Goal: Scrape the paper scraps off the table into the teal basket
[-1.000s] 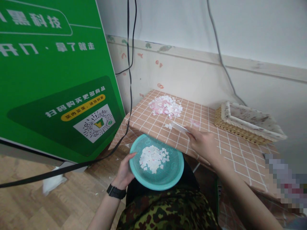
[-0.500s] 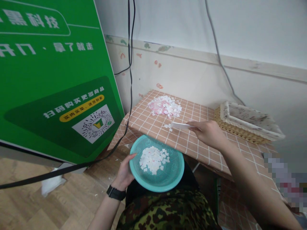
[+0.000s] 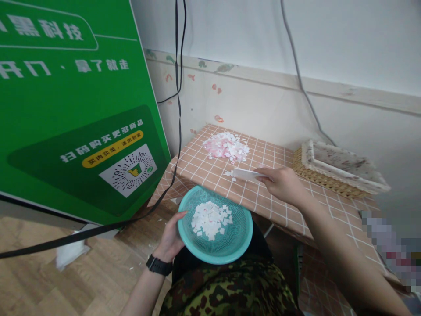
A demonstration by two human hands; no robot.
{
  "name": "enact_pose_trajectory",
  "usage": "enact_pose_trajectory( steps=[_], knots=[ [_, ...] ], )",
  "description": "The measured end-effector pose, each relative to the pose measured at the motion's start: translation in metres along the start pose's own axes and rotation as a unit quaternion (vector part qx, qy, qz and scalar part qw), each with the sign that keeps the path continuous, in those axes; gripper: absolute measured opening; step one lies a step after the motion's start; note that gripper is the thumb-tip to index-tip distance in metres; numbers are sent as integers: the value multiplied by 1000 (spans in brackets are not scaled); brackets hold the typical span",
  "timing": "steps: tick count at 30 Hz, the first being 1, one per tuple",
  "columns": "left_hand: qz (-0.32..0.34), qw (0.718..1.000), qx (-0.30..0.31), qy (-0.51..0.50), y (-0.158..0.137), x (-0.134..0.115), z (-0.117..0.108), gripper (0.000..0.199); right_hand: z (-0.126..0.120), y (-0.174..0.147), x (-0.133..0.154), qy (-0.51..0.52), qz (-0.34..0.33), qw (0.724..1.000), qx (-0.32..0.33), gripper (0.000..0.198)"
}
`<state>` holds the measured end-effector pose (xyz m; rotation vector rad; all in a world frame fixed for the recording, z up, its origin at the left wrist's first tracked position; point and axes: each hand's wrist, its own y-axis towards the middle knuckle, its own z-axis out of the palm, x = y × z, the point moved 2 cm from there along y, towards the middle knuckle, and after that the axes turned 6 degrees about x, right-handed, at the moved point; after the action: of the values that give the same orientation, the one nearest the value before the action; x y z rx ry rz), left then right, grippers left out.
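Note:
My left hand (image 3: 171,239) grips the left rim of a teal plastic basket (image 3: 235,250), its thumb over the edge. Many small white paper pieces (image 3: 210,219) lie inside the basket, which sits just below the table's front edge. Over the tabletop, my right hand (image 3: 281,184) is closed on one end of a flat white strip (image 3: 246,174), perhaps card or plastic. The strip's far end meets a few loose paper bits (image 3: 230,174). Behind them is a larger heap of white and pink paper pieces (image 3: 226,147).
A checked brown cloth covers the table (image 3: 266,153). At its right back stands a lined wicker basket (image 3: 335,175). A green cabinet (image 3: 75,96) rises on the left, with a black cable (image 3: 179,131) hanging before it. A white bag (image 3: 70,250) lies on the floor.
The white strip has tilted slightly, showing more of its flat face, and my right hand has shifted a little. The left hand and teal basket stay in place.

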<state>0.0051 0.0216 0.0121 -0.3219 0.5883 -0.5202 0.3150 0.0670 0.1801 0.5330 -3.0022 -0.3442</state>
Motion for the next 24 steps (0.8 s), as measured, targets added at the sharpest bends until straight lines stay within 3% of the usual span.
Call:
enact_pose_trajectory(
  steps=[7,20,24],
  knots=[
    [-3,1000,0,1,-1,-1,2,16,3,-2,2,32,-24,999,-1,25],
    [-6,1000,10,2,1,-1,-1,18,3,-7,-1,-8,5,1000,2,27],
    [-9,1000,8,5,0,-1,-2,17,3,-14,4,21,10,1000,-10,28]
  ],
)
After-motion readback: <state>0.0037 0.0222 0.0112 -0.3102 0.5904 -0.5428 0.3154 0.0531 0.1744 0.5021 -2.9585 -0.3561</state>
